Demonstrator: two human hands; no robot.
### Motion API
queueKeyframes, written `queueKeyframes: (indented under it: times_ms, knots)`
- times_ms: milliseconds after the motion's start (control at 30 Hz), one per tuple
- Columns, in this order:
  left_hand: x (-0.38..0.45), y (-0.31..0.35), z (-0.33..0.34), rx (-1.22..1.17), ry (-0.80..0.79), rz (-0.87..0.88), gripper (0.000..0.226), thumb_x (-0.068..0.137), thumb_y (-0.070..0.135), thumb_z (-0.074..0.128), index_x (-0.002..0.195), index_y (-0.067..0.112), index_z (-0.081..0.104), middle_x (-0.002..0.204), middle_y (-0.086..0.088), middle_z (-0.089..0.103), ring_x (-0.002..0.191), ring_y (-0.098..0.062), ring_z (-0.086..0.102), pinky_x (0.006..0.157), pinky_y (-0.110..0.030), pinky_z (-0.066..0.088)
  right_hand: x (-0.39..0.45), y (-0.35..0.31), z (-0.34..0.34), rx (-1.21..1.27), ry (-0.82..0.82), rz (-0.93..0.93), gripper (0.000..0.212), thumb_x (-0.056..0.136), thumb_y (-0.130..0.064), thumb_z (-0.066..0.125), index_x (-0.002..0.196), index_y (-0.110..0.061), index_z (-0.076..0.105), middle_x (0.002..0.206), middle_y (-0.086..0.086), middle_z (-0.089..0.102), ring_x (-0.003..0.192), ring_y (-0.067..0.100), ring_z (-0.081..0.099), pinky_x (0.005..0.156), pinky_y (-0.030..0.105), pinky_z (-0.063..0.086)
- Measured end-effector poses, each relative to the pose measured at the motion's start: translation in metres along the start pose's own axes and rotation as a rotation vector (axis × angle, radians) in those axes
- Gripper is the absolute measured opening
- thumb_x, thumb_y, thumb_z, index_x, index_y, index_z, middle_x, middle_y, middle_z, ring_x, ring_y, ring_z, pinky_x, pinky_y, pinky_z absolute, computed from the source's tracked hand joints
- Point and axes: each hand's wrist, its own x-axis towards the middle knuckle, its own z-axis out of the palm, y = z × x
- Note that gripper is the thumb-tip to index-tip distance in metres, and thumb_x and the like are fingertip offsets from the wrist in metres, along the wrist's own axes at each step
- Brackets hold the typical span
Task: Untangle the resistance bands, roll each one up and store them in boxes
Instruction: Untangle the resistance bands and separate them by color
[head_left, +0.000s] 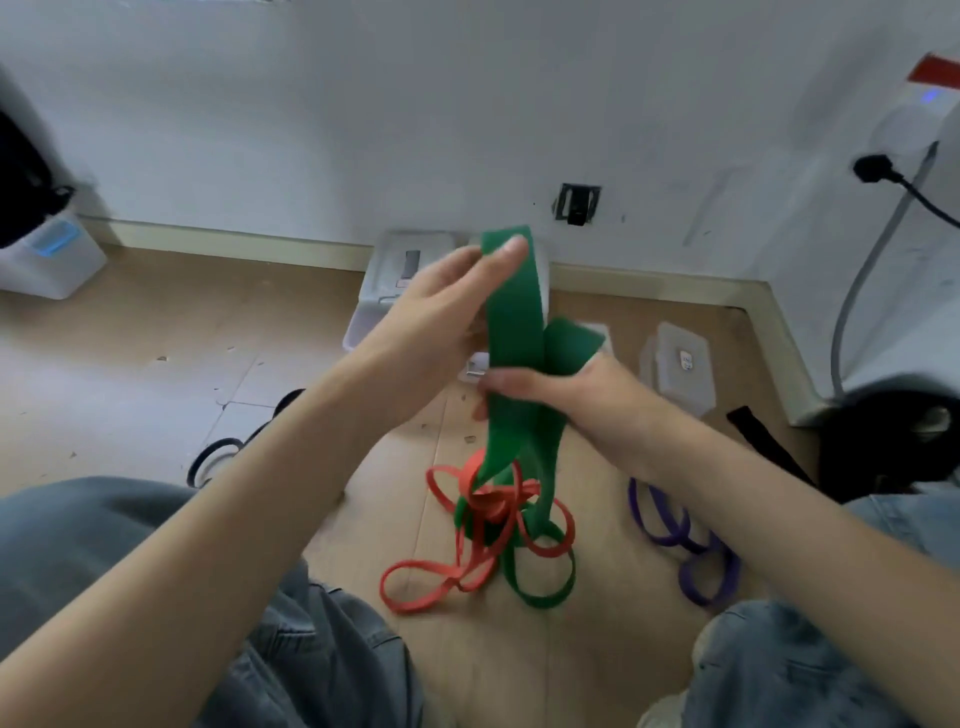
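While our left hand (441, 306) pinches the flat wide green band (511, 312) at its top fold, our right hand (561, 395) grips it lower; its tail tangles with the thin orange band (447, 571) on the floor, purple band (696, 561) beside, lidded translucent boxes (680, 364) behind

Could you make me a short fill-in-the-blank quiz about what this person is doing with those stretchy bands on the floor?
1. Both hands, left hand and right hand, hold up the wide ____ band.
2. Its lower end is tangled with the ____ band on the floor.
3. The purple band lies apart, beside the person's ____ forearm.
4. The black band lies on the ____.

Missing words: green; red; right; floor
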Motion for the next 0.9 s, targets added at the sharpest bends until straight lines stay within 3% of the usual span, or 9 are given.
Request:
queueKeyframes:
  times_ms: [100,167,267,400,500,633,733,833,900]
  knots:
    - [-0.008,-0.017,0.0,0.396,-0.223,-0.166,0.027,0.073,0.052,0.064,0.096,0.04,0.054,0.086,0.028,0.068,0.085,0.006,0.065,0.067,-0.006,0.048,0.006,-0.015,-0.016,0.245,0.181,-0.05,0.033,0.072,-0.023,0.068,0.098,-0.003,0.064,0.083,0.008,0.072,0.078,0.021,0.07,0.069,0.031,0.056]
    - [-0.011,-0.039,0.009,0.498,-0.301,-0.28,0.02,0.075,0.04,0.069,0.093,0.038,0.06,0.083,0.024,0.07,0.083,0.003,0.066,0.066,-0.009,0.05,0.007,-0.022,-0.024,0.343,0.204,-0.061,0.026,0.073,-0.023,0.067,0.088,-0.002,0.068,0.082,0.012,0.072,0.075,0.021,0.069,0.067,0.031,0.056]
    - [-0.011,-0.047,0.016,0.471,-0.22,-0.246,0.014,0.076,0.024,0.073,0.088,0.027,0.067,0.082,0.014,0.073,0.08,-0.002,0.068,0.071,-0.015,0.053,0.007,-0.025,-0.033,0.361,0.219,-0.069,0.026,0.075,-0.024,0.067,0.089,-0.002,0.068,0.085,0.013,0.071,0.078,0.021,0.069,0.069,0.031,0.056]
    - [-0.011,-0.006,0.005,0.279,-0.082,-0.126,0.031,0.064,0.035,0.072,0.088,0.016,0.065,0.078,0.003,0.074,0.074,-0.012,0.071,0.064,-0.018,0.054,0.0,-0.027,-0.053,0.113,-0.073,0.065,0.072,0.081,-0.057,0.049,0.129,-0.003,0.05,0.122,0.011,0.062,0.113,0.025,0.06,0.093,0.039,0.051]
    - [-0.006,0.003,0.0,0.237,0.139,-0.138,0.043,0.065,0.045,0.067,0.092,0.011,0.063,0.076,0.001,0.071,0.071,-0.014,0.068,0.068,-0.026,0.055,-0.011,-0.015,-0.042,-0.215,-0.279,0.184,0.059,0.085,-0.058,0.05,0.123,-0.014,0.054,0.112,0.005,0.068,0.104,0.024,0.065,0.089,0.036,0.053]
    - [-0.006,-0.004,0.005,0.432,0.172,-0.19,0.031,0.082,0.037,0.064,0.099,0.011,0.064,0.087,-0.003,0.071,0.078,-0.017,0.068,0.074,-0.03,0.055,-0.009,-0.006,-0.028,-0.281,-0.022,0.165,0.027,0.086,-0.034,0.06,0.098,-0.01,0.065,0.09,0.006,0.073,0.082,0.022,0.071,0.074,0.029,0.058]
    - [-0.006,0.001,-0.004,0.534,0.224,-0.154,0.026,0.085,0.031,0.062,0.096,0.008,0.063,0.082,-0.004,0.073,0.074,-0.017,0.07,0.069,-0.029,0.057,-0.003,-0.006,-0.036,-0.092,0.246,0.148,0.03,0.096,-0.024,0.049,0.098,0.0,0.066,0.092,0.01,0.074,0.085,0.023,0.07,0.073,0.026,0.058]
    - [-0.007,0.009,-0.013,0.315,0.353,-0.069,0.015,0.089,0.018,0.059,0.089,0.003,0.061,0.066,-0.003,0.072,0.06,-0.015,0.069,0.057,-0.023,0.057,0.003,-0.005,-0.047,-0.247,0.459,0.233,0.041,0.097,-0.031,0.047,0.087,0.005,0.064,0.088,0.021,0.071,0.085,0.035,0.068,0.08,0.035,0.056]
    - [-0.007,0.014,-0.015,0.07,0.407,-0.009,0.009,0.089,0.012,0.057,0.088,0.003,0.059,0.06,-0.005,0.069,0.057,-0.017,0.067,0.054,-0.023,0.055,-0.001,-0.002,-0.05,-0.588,0.342,0.438,0.049,0.096,-0.042,0.044,0.076,-0.001,0.064,0.073,0.014,0.07,0.071,0.03,0.069,0.065,0.029,0.057]
